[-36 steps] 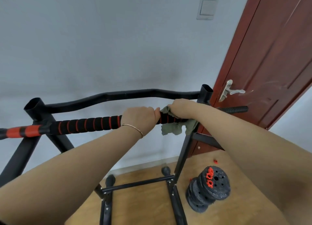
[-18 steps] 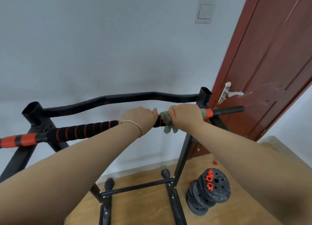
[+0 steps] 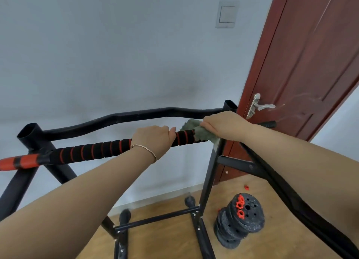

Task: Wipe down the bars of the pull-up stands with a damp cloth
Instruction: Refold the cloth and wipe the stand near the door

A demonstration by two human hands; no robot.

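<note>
A black pull-up stand fills the view. Its near bar [image 3: 93, 152] has black foam grip with red rings and a red end at the far left. My left hand [image 3: 153, 138] grips this bar near its middle. My right hand [image 3: 223, 125] holds a grey-green cloth [image 3: 196, 131] wrapped over the bar's right part, beside the stand's right upright [image 3: 210, 173]. A bare black curved bar [image 3: 136, 116] runs behind, closer to the wall. The foam bar under the cloth and my right hand is hidden.
A dark red door [image 3: 310, 64] with a silver handle [image 3: 260, 106] stands just right of the stand. A stack of black weight plates [image 3: 240, 223] with red collars sits on the wooden floor [image 3: 165, 243]. The grey wall [image 3: 116, 54] is close behind.
My right hand slid the cloth right along the foam bar, away from my left hand, showing a stretch of foam between them. More cloth shows now. My left hand kept its grip.
</note>
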